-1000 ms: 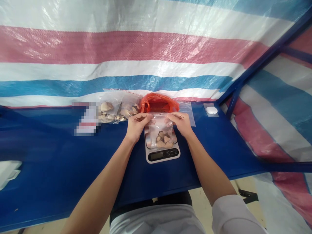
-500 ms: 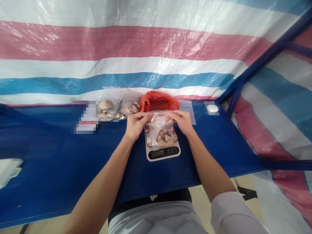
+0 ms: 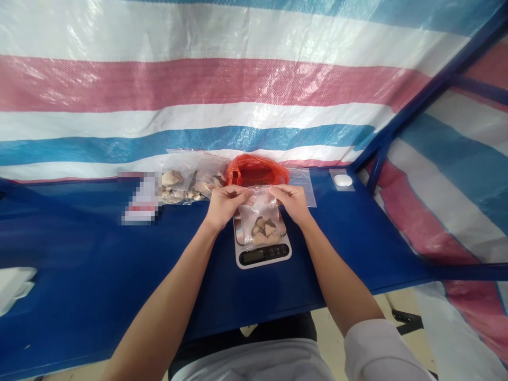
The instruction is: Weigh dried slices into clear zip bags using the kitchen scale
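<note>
Both hands pinch the top edge of a clear zip bag (image 3: pixel 246 214). My left hand (image 3: pixel 224 206) grips it on the left and my right hand (image 3: pixel 292 201) on the right, fingertips a short way apart. Several brown-and-tan dried pieces (image 3: pixel 265 230) lie in the bottom of the bag; I cannot make out their exact kind. Beneath the bag is a white kitchen scale (image 3: pixel 243 260) with a black control panel; whether the bag rests on it I cannot tell. Just behind my hands stands an orange-red plastic bag (image 3: pixel 257 164) with its mouth open.
Filled clear bags (image 3: pixel 186 182) lie left of the orange-red bag. A flat clear bag (image 3: pixel 307 185) and a white oval object (image 3: pixel 343 180) are to the right. A white container (image 3: pixel 16 286) sits far left on the blue table (image 3: pixel 99 275). Striped sheeting (image 3: pixel 198 84) hangs behind.
My fingertips have drawn slightly closer together along the bag's top edge. The view has tilted a little upward; the bag is still held over the scale.
</note>
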The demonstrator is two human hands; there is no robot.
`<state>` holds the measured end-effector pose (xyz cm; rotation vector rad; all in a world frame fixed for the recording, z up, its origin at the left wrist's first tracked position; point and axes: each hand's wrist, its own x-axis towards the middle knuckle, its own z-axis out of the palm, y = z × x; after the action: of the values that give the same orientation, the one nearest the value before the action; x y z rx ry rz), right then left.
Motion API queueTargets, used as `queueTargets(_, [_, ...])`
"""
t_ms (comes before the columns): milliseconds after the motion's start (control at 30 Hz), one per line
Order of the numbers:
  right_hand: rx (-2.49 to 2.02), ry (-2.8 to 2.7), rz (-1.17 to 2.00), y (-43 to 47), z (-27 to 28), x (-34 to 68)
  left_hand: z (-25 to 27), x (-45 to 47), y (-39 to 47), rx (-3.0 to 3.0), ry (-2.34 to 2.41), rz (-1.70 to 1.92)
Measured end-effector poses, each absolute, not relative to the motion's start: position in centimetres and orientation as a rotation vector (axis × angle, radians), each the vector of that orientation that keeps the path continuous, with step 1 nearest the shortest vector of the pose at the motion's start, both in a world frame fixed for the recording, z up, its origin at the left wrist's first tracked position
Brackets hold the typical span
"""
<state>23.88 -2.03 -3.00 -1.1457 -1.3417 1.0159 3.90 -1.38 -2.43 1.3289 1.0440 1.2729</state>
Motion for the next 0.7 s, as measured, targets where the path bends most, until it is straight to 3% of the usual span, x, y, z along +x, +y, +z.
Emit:
queueTargets(400, [-1.130, -1.385, 1.013, -2.0, -3.7, 24.0, -1.4, 3.1, -0.7, 1.409, 1.043, 1.042])
queueTargets(700, [-1.114, -1.369, 1.075, -2.1, -3.5, 23.8, -2.1, 3.7, -0.3, 1.407, 1.008, 1.132])
